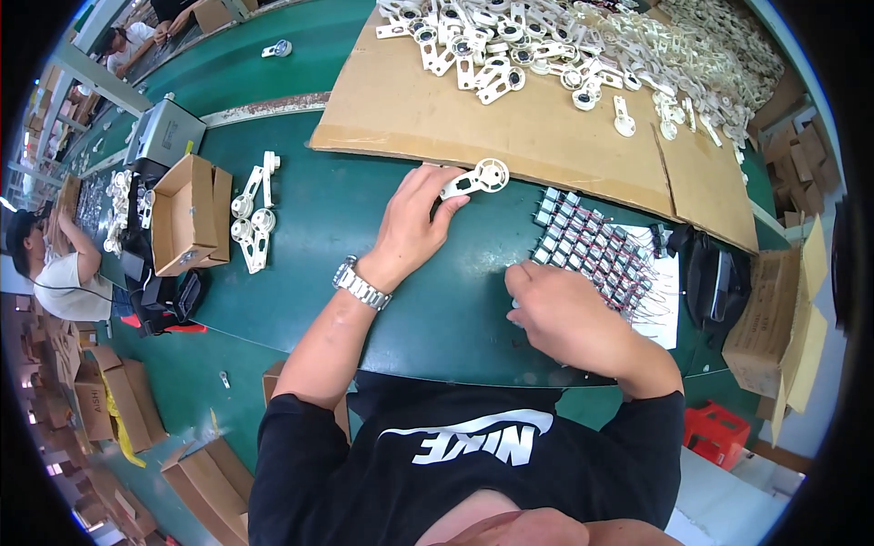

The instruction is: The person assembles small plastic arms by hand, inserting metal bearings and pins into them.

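My left hand [414, 218], with a metal-band watch on the wrist, pinches a white plastic housing [492, 175] by its narrow end. The housing's round, spoked ring points away to the right, above the green table. To the right, my right hand [569, 314] is closed, with its fingers curled down beside rows of small silver-grey blocks [583, 238] with red and black wires. Something pale shows at its fingertips, too hidden to name. The blocks lie partly on a white sheet [669, 314].
Cardboard [401, 127] across the far side bears a large heap of white housings [510, 45]. Several assembled housings [259, 223] lie at left beside an open carton [187, 218]. A black pouch [715, 282] and a large carton [765, 309] stand right. Another person [68, 264] sits far left.
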{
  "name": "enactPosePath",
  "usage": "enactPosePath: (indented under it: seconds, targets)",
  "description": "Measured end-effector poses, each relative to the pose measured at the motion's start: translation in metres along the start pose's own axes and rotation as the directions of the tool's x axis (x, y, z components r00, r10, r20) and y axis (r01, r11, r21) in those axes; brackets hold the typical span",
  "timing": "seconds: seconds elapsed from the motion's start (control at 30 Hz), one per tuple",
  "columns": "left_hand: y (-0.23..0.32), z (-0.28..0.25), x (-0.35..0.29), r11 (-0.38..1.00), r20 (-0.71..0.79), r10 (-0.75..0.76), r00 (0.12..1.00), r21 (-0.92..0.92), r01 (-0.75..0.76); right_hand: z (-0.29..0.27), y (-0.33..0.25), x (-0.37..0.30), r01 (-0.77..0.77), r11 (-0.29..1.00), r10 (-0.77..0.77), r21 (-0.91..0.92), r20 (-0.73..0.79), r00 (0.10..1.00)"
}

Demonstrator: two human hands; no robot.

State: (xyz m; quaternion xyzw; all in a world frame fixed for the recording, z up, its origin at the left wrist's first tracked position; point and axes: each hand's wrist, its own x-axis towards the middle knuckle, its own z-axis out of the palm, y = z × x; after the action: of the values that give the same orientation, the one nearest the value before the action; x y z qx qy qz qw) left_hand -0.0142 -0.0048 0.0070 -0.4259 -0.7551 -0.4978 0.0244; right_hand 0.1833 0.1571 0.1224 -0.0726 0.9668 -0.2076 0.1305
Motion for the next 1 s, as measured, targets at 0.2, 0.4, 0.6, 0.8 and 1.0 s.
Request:
enactPosePath:
  seconds: [0.2, 0.4, 0.6, 0.8, 1.0]
  targets:
    - [0.006, -0.004, -0.001, 0.996, -0.003, 0.085, 0.996, 0.031, -0.085, -0.034, 0.026, 0.014, -0.086, 0.908, 0.196, 0.410, -0.235, 0.952]
    - [0.011, -0.006, -0.001, 0.979, 0.044, 0.182, 0.982, 0.084, -0.185, -0.026, 0.048, 0.030, -0.065, 0.659, 0.422, 0.749, -0.297, 0.857]
    - [0.014, -0.007, -0.004, 0.982, 0.052, 0.167, 0.984, 0.080, -0.171, -0.021, 0.053, 0.034, -0.021, 0.603, 0.413, 0.797, -0.289, 0.864]
    - [0.015, -0.007, -0.005, 0.990, 0.022, 0.116, 0.993, 0.075, -0.117, -0.024, 0.049, 0.033, 0.045, 0.579, 0.473, 0.814, -0.381, 0.794]
    - [0.013, -0.007, -0.005, 0.991, 0.006, 0.113, 0.994, 0.067, -0.113, -0.019, 0.055, 0.038, 0.062, 0.548, 0.419, 0.834, -0.338, 0.843]
